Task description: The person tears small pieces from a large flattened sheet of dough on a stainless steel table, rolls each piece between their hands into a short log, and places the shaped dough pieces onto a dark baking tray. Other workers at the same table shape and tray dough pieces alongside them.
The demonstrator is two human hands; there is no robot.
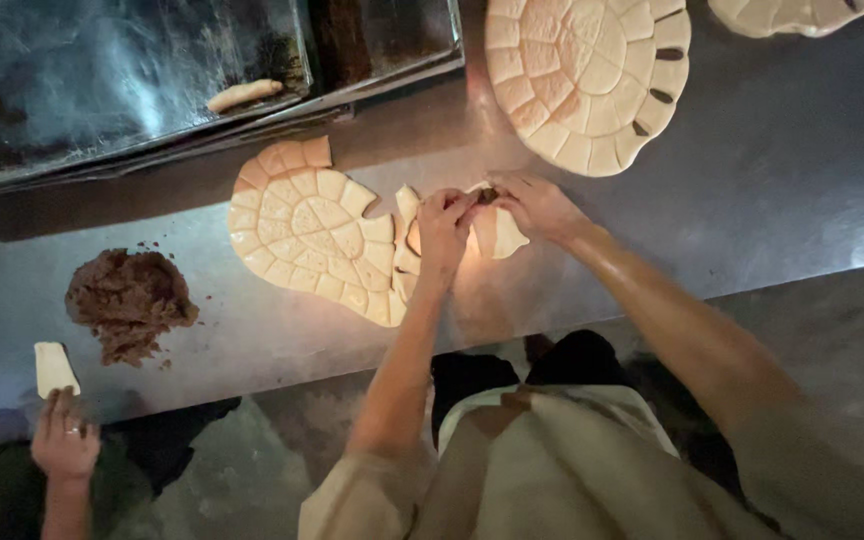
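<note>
- Pinching a small pale cut dough piece (500,232), left hand (442,228) and right hand (537,205) both grasp it.
- Scored flat dough sheet (307,230) lies just beside, on the steel table (782,180).

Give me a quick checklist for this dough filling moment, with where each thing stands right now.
1. Left hand and right hand both pinch the dough piece: ok.
2. Filling inside the piece: a dark bit shows between the fingers; amount, cannot tell.
3. Scored dough sheet within reach beside the left hand: ok.
4. Brown filling heap on the steel table: ok.
5. Baking tray holds one shaped piece: ok.
6. Co-worker's hand keeps apart: ok.
</note>
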